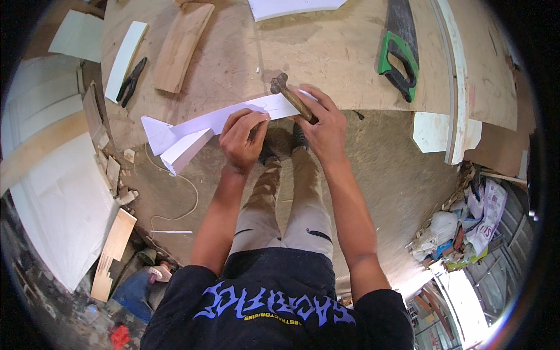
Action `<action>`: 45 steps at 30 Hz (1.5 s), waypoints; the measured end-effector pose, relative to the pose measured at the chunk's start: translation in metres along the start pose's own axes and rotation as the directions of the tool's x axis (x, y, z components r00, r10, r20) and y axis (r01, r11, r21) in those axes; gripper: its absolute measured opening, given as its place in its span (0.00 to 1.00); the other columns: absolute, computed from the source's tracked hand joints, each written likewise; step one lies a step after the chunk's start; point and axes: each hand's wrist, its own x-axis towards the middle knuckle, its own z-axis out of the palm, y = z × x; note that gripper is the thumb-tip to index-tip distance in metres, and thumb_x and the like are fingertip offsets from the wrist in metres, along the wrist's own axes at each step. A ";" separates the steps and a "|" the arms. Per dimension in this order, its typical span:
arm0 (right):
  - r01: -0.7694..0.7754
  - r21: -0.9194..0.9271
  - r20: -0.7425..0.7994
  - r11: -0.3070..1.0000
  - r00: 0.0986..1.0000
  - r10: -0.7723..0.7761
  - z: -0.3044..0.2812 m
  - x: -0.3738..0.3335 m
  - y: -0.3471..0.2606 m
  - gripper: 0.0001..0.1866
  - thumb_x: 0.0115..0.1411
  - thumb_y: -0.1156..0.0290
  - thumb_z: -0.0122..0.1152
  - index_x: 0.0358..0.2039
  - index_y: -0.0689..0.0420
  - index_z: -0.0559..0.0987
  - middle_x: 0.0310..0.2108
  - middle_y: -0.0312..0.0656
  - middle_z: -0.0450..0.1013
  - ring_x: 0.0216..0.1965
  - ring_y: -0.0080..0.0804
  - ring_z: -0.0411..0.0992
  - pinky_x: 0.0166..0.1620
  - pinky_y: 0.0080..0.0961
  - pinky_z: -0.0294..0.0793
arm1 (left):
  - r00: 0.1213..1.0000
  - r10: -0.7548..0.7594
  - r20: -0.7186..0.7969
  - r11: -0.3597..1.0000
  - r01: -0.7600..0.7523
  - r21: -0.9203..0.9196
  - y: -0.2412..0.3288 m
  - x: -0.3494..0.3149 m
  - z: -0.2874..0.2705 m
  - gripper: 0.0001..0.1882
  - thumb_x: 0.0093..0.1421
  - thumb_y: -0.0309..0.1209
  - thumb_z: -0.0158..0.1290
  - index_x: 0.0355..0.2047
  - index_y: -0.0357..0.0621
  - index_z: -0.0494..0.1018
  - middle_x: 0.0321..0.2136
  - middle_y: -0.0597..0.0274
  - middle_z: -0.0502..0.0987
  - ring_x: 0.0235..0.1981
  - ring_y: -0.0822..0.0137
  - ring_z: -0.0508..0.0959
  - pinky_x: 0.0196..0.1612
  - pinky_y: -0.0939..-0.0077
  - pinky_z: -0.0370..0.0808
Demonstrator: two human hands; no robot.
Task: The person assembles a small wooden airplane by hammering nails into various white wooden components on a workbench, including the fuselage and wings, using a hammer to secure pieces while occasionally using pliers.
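Note:
A long white board (227, 116) lies along the front edge of the plywood table, with pencil marks on its face. At its left end a white angled piece (157, 135) and a white block (188, 150) meet it. My left hand (240, 137) is pinched at the board's near edge; whatever is between the fingertips is too small to make out. My right hand (324, 125) grips a hammer (296, 104) by its wooden handle, close below the head. The hammer's head points away from me, above the board, and the right fingers rest at the board's right end.
On the plywood table (326, 64) lie pliers (132, 81), a white strip (125, 61), a brown wooden block (184, 46) and a green-handled saw (402, 70). A long white strip (458, 81) crosses the right side. Wood scraps (114, 172) and a cord (195, 198) lie at left.

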 end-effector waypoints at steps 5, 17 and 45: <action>0.010 -0.004 0.003 1.000 1.000 -0.010 0.000 0.000 0.002 0.35 0.47 0.79 0.76 0.58 0.45 0.83 0.59 0.39 0.77 0.56 0.42 0.78 0.56 0.35 0.80 | 1.000 0.016 0.015 1.000 -0.016 -0.008 -0.001 0.001 -0.002 0.12 0.50 0.17 0.71 0.35 0.42 0.83 0.32 0.60 0.85 0.36 0.58 0.84 0.41 0.67 0.81; -0.057 0.064 -0.042 0.996 0.997 0.060 -0.003 -0.015 -0.008 0.29 0.52 0.72 0.78 0.57 0.51 0.84 0.61 0.45 0.75 0.59 0.43 0.76 0.60 0.36 0.76 | 0.998 -0.052 -0.033 0.998 0.051 -0.049 -0.001 -0.002 0.003 0.17 0.49 0.16 0.70 0.39 0.40 0.81 0.33 0.61 0.86 0.37 0.60 0.84 0.42 0.68 0.82; -0.046 -0.045 -0.158 0.998 0.987 0.038 0.018 -0.013 -0.017 0.21 0.56 0.71 0.77 0.51 0.56 0.85 0.58 0.41 0.78 0.54 0.43 0.79 0.55 0.35 0.79 | 0.981 -0.192 -0.031 0.963 0.182 -0.198 -0.002 -0.005 -0.011 0.14 0.53 0.16 0.69 0.39 0.41 0.81 0.36 0.56 0.86 0.41 0.58 0.86 0.45 0.67 0.81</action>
